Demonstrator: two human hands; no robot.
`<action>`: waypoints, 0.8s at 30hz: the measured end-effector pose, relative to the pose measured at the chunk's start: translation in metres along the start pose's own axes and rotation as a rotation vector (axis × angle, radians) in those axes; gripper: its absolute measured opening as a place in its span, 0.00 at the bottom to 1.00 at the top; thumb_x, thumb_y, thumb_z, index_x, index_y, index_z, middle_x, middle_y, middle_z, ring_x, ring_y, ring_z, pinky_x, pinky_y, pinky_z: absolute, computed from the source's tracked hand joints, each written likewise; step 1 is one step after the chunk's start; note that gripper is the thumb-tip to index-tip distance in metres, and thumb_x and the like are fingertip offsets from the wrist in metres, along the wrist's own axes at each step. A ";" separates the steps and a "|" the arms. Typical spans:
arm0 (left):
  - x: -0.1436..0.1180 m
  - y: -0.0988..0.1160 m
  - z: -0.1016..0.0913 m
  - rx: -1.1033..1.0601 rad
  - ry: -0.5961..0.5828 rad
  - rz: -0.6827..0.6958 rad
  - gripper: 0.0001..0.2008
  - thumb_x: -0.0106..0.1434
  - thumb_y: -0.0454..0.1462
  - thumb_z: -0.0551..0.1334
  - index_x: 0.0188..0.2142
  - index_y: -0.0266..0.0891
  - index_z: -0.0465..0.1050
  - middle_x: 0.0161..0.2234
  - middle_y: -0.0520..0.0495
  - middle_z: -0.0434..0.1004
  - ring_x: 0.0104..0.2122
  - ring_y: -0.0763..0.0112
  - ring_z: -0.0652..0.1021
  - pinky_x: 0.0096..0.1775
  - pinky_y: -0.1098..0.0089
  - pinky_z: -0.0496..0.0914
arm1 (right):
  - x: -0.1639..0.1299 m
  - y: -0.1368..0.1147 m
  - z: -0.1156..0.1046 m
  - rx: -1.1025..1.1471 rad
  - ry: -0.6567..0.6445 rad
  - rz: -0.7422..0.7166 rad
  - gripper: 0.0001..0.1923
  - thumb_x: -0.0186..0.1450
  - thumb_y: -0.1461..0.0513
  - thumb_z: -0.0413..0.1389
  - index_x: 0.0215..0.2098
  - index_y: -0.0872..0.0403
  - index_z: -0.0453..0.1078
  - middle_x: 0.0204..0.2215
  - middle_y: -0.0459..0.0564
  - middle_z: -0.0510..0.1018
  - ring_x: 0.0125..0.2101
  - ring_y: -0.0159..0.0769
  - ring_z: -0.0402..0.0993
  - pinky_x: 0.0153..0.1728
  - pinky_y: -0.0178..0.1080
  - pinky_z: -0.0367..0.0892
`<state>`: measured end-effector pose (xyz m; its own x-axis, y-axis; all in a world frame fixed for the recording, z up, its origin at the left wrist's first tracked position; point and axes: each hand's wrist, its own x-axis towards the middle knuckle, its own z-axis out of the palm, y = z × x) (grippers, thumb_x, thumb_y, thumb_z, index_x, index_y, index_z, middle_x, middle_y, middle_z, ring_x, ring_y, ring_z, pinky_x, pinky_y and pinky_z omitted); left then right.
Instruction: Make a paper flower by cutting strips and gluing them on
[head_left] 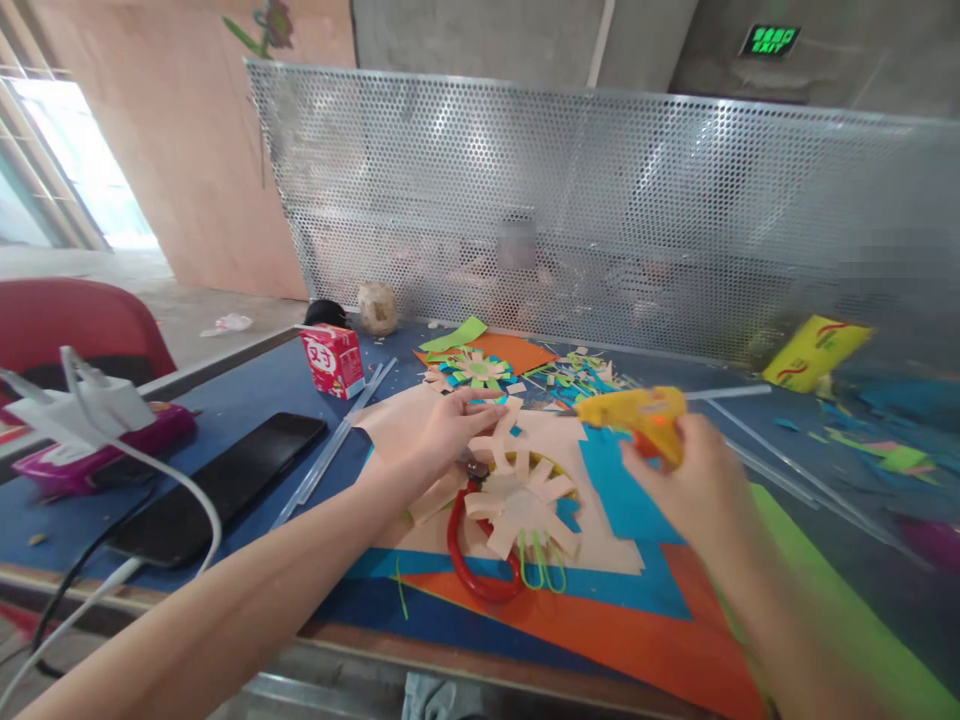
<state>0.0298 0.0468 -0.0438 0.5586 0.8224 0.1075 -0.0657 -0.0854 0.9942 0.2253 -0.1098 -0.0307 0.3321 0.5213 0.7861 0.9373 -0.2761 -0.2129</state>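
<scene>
My left hand (450,428) reaches over the paper, its fingertips closed on a pale pink paper strip (511,418); the thumb is mostly hidden. A yellow hot glue gun (637,408) is gripped in my right hand (705,480), its nozzle pointing left toward the strip. Below lies a paper flower (525,500) with pale pink petals and a few green loops at its lower edge. Red-handled scissors or pliers (459,540) lie partly under that flower. Beyond my left hand sits a second flower (480,370) in green, blue and pink.
Pink, blue (622,490) and orange sheets (600,640) cover the table, with paper scraps behind. At left are a phone (225,490), cables, a power strip (112,440), clear glue sticks (330,450) and a red box (332,362). A perforated metal screen (562,200) stands behind; a yellow packet (817,353) lies right.
</scene>
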 end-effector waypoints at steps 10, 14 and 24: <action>-0.007 0.015 0.007 -0.017 -0.006 0.005 0.19 0.46 0.39 0.67 0.38 0.34 0.68 0.25 0.48 0.76 0.23 0.74 0.75 0.23 0.76 0.66 | 0.007 0.143 -0.009 -0.254 -0.427 0.388 0.16 0.53 0.52 0.51 0.12 0.50 0.61 0.09 0.49 0.62 0.13 0.44 0.65 0.15 0.42 0.57; -0.007 0.015 0.006 0.006 -0.018 0.064 0.15 0.49 0.37 0.65 0.36 0.34 0.69 0.25 0.48 0.77 0.26 0.74 0.75 0.25 0.76 0.66 | 0.000 0.102 -0.010 -0.708 -0.347 0.441 0.23 0.49 0.46 0.53 0.18 0.59 0.69 0.20 0.64 0.71 0.23 0.60 0.70 0.16 0.49 0.59; -0.006 0.013 0.005 0.024 -0.016 0.118 0.17 0.48 0.38 0.65 0.38 0.34 0.70 0.26 0.47 0.77 0.26 0.73 0.75 0.27 0.74 0.66 | -0.043 -0.049 -0.008 -0.095 -0.412 -0.777 0.15 0.62 0.65 0.46 0.47 0.53 0.64 0.43 0.52 0.72 0.44 0.41 0.64 0.44 0.47 0.54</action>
<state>0.0297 0.0381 -0.0313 0.5611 0.7969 0.2238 -0.1124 -0.1946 0.9744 0.1643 -0.1256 -0.0494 -0.3661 0.8338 0.4132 0.9072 0.2209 0.3581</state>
